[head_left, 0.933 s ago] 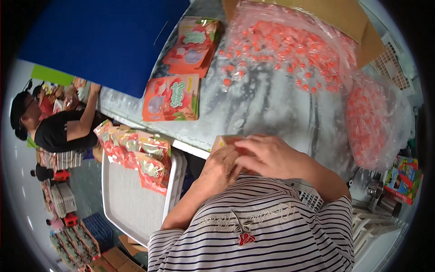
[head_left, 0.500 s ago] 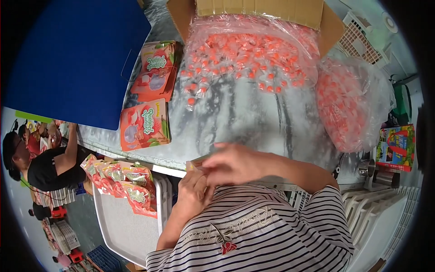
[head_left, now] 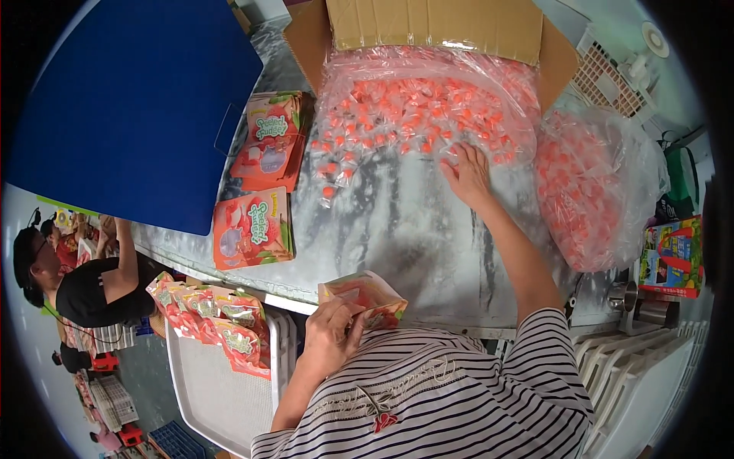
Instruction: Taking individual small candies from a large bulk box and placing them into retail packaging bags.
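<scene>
My left hand (head_left: 329,336) is closed on a red and pink candy pouch (head_left: 378,297) at the table's front edge. The pouch mouth gapes toward the table. Farther off, my right hand (head_left: 468,180) lies with fingers stretched at the near edge of a heap of wrapped red candies (head_left: 428,103); I see nothing in it. The candies spill from a clear plastic liner in a cardboard carton (head_left: 436,30). To the left lie a banded stack of flat pouches (head_left: 267,149) and a nearer stack (head_left: 252,229).
A white tray (head_left: 218,386) bearing several plump pouches (head_left: 241,336) stands at the left. A blue panel (head_left: 138,107) covers the far left. At the right are a large clear bag of candies (head_left: 581,191), metal cups (head_left: 623,296) and stacked white trays (head_left: 634,367). A co-worker (head_left: 99,287) works beyond the left side.
My right hand has left the pouch beside my left hand and reached forward to the candies. The pouch in my left hand now shows with its mouth spread.
</scene>
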### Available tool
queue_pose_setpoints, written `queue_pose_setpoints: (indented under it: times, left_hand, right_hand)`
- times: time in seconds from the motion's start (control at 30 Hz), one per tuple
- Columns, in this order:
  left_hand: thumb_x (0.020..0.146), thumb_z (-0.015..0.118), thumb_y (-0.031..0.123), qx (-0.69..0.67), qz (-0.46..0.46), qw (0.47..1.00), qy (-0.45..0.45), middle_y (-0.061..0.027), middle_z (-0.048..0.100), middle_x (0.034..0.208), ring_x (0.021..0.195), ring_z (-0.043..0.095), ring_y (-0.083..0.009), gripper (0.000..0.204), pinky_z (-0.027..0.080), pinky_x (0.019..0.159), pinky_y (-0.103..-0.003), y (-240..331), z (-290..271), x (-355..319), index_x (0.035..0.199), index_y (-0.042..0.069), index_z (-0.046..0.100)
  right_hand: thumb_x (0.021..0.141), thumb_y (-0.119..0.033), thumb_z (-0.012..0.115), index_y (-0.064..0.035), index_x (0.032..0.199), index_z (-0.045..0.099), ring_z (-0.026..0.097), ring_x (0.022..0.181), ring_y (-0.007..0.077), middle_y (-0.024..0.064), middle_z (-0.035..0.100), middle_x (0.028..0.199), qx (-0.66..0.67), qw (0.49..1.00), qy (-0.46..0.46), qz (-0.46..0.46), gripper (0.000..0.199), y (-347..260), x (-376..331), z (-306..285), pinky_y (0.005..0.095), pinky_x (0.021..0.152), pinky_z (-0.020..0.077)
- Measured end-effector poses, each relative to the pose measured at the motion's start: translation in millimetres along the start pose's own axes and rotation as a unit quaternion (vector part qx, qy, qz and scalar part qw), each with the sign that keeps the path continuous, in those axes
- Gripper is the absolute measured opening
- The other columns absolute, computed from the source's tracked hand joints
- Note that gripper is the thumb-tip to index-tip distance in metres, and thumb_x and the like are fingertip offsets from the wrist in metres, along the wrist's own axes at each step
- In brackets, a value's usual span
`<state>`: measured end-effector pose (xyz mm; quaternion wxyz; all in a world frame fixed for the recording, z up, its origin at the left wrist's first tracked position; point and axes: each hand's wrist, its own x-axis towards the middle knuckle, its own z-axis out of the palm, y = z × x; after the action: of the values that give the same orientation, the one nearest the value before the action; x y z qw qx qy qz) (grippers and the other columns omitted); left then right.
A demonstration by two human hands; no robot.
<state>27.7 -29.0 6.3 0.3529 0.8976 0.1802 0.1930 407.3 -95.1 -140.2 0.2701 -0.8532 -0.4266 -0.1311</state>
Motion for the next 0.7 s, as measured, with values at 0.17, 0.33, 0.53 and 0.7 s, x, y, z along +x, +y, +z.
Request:
queue_pose_setpoints:
  times: [0.17, 0.33, 0.53, 0.7]
  left_hand:
    - [0.076, 0.071, 0.002, -0.006, -0.028, 1.000, 0.006, -0.0139, 0.063, 0.080, 0.068, 0.063, -0.0313, 0.011, 0.051, 0.060, -0.037, -2, -1, 2, 0.084, 0.000, 0.064]
    - [0.076, 0.071, 0.001, 0.000, -0.033, 0.999, 0.004, -0.0139, 0.063, 0.080, 0.067, 0.063, -0.0303, 0.010, 0.051, 0.060, -0.036, 6, 1, 12, 0.083, 0.000, 0.064]
    - [0.077, 0.071, 0.002, -0.001, -0.029, 1.000, 0.008, -0.0144, 0.065, 0.084, 0.069, 0.063, -0.0302, 0.011, 0.052, 0.062, -0.035, 2, 3, 7, 0.086, 0.000, 0.065]
    - [0.078, 0.071, 0.002, 0.002, -0.024, 1.000, 0.012, -0.0152, 0.065, 0.087, 0.072, 0.065, -0.0307, 0.011, 0.052, 0.063, -0.035, 3, 6, 9, 0.086, -0.001, 0.065]
  right_hand:
    - [0.084, -0.027, 0.062, -0.0006, 0.109, 0.056, 0.049, 0.108, 0.0373, 0.0198, 0.054, 0.117, 0.061, 0.996, -0.067, 0.027, 0.036, -31, -8, -11, 0.0445, 0.096, 0.0368]
    - [0.084, -0.024, 0.062, 0.0001, 0.101, 0.059, 0.053, 0.105, 0.0381, 0.0220, 0.056, 0.112, 0.068, 0.993, -0.044, 0.090, 0.030, -1, 32, 8, 0.0445, 0.093, 0.0412]
    - [0.079, -0.031, 0.068, 0.0016, 0.102, 0.062, 0.051, 0.109, 0.0374, 0.0199, 0.054, 0.116, -0.028, 0.985, -0.033, 0.166, 0.040, -10, 66, 18, 0.0466, 0.097, 0.0398]
    - [0.076, -0.033, 0.071, -0.0010, 0.098, 0.064, 0.051, 0.109, 0.0356, 0.0174, 0.055, 0.115, -0.080, 0.987, 0.004, 0.136, 0.040, 2, 56, 23, 0.0473, 0.095, 0.0408]
